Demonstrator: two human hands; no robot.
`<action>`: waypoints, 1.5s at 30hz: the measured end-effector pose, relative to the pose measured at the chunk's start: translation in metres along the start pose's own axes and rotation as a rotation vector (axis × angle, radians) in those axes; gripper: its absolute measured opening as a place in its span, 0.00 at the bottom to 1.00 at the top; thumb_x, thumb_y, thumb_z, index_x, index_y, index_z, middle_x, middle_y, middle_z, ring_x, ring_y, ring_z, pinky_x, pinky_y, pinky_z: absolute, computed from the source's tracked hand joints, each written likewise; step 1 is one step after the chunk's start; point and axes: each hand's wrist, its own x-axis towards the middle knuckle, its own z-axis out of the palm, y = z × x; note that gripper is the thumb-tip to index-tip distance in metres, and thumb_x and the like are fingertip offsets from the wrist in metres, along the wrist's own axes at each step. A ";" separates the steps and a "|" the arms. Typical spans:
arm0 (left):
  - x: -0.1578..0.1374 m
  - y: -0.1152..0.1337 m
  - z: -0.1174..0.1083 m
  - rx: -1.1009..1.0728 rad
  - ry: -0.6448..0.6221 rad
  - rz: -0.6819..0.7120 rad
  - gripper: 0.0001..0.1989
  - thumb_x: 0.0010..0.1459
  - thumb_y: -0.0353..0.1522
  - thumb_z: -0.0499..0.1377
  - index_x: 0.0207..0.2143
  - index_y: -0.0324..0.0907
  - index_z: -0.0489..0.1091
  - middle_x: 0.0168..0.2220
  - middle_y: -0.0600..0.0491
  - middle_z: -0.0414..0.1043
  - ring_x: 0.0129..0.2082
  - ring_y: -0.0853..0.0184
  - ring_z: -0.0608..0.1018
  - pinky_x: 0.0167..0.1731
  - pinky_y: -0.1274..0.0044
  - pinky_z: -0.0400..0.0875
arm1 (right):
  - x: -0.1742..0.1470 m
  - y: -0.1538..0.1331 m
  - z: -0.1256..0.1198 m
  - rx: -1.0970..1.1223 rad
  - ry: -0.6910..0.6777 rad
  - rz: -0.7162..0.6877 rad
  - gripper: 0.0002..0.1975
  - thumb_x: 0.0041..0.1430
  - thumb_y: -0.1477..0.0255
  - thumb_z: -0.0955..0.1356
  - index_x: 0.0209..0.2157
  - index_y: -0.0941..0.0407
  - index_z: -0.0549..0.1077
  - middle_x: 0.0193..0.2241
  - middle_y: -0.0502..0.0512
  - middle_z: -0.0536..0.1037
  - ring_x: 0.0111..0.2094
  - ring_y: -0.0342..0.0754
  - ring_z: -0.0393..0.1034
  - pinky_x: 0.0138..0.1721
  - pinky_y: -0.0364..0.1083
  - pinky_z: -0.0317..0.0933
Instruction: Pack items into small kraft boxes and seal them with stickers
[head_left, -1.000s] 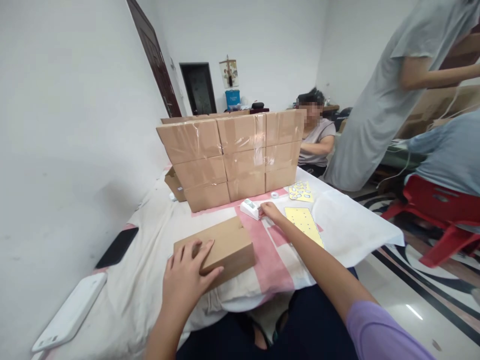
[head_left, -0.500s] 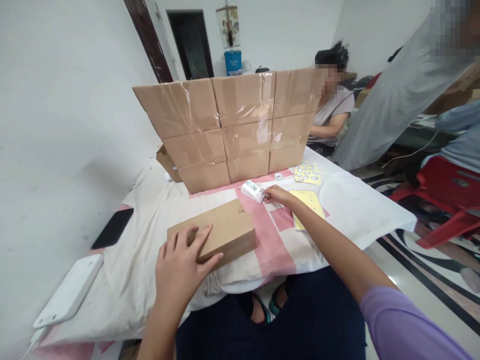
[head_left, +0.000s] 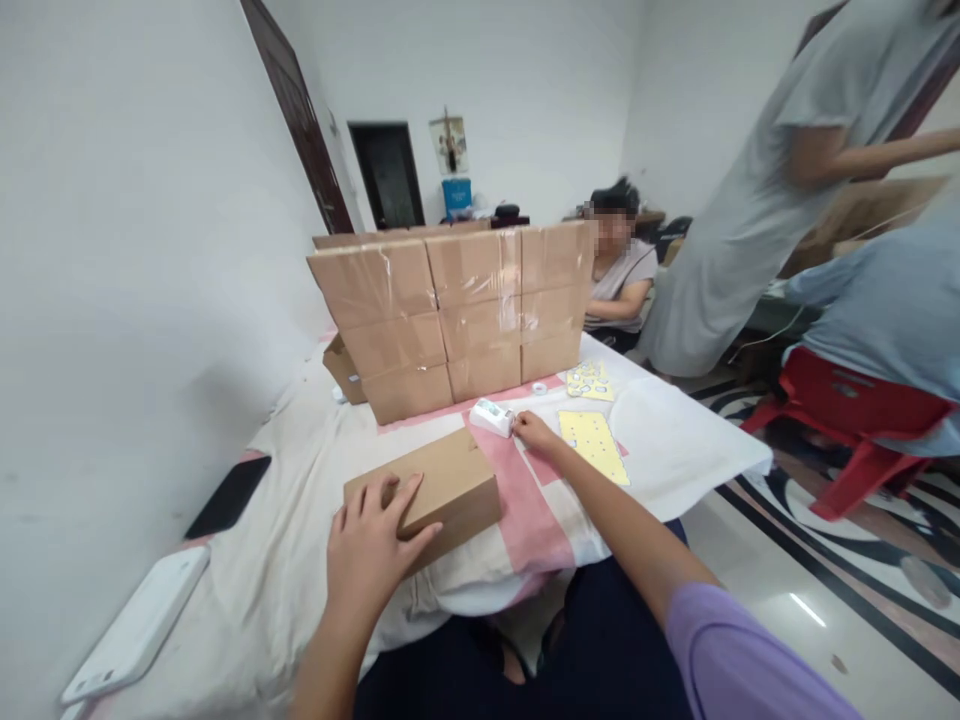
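A small closed cardboard box (head_left: 450, 470) lies near the table's front edge. My left hand (head_left: 370, 530) rests on its left end, fingers spread over the top and thumb by the front edge. Beyond the box is a small white device (head_left: 491, 416), perhaps a tape dispenser, with a label on top. At the device's right end my right hand (head_left: 534, 432) is closed in a pinch; what lies between the fingertips is too small to make out. A white ring-shaped roll (head_left: 540, 388) lies behind the device. Two yellow patterned sheets, a nearer one (head_left: 594, 450) and a farther one (head_left: 590, 382), lie to the right.
Taped cardboard boxes (head_left: 480, 325) form a wall across the table's back. On the left are a black phone (head_left: 227, 497) and a white power bank-like device (head_left: 136, 628). One person (head_left: 626, 280) sits behind, another (head_left: 742, 230) stands right, and a third occupies a red chair (head_left: 862, 400).
The view has tilted up and turned slightly right, so the scene sits lower and farther left. Both hands keep nearly the same places at the box and the white device.
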 end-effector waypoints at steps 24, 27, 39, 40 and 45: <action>0.002 -0.009 -0.010 -0.160 -0.083 0.058 0.29 0.56 0.45 0.63 0.60 0.55 0.68 0.57 0.47 0.67 0.58 0.53 0.67 0.54 0.61 0.63 | -0.162 -0.107 0.005 0.232 -0.586 -0.465 0.32 0.56 0.69 0.72 0.60 0.53 0.61 0.25 0.44 0.76 0.13 0.36 0.59 0.17 0.37 0.50; 0.004 -0.009 -0.014 -0.186 -0.093 0.061 0.29 0.56 0.45 0.63 0.60 0.54 0.68 0.57 0.47 0.67 0.58 0.53 0.67 0.54 0.61 0.63 | -0.174 -0.112 0.012 0.170 -0.580 -0.515 0.47 0.58 0.71 0.70 0.72 0.49 0.41 0.27 0.44 0.76 0.16 0.37 0.61 0.20 0.38 0.55; -0.001 0.027 -0.054 -0.741 0.332 0.044 0.13 0.64 0.42 0.59 0.47 0.48 0.75 0.45 0.51 0.76 0.48 0.62 0.76 0.52 0.68 0.67 | -0.215 -0.126 0.058 -0.250 -0.454 -0.883 0.40 0.67 0.74 0.63 0.73 0.46 0.39 0.32 0.49 0.75 0.33 0.46 0.69 0.37 0.45 0.64; -0.003 0.029 -0.055 -0.764 0.359 0.038 0.10 0.64 0.41 0.59 0.41 0.48 0.77 0.41 0.52 0.76 0.45 0.63 0.76 0.50 0.69 0.68 | -0.216 -0.128 0.059 -0.295 -0.458 -0.900 0.40 0.67 0.73 0.63 0.73 0.46 0.39 0.33 0.49 0.75 0.32 0.46 0.68 0.37 0.45 0.64; -0.003 0.019 -0.061 -0.839 0.481 -0.090 0.11 0.66 0.38 0.57 0.34 0.45 0.75 0.36 0.52 0.75 0.41 0.64 0.76 0.46 0.70 0.69 | -0.196 -0.133 0.057 -0.578 -0.200 -1.032 0.38 0.66 0.67 0.67 0.72 0.48 0.49 0.51 0.59 0.77 0.49 0.55 0.70 0.52 0.56 0.65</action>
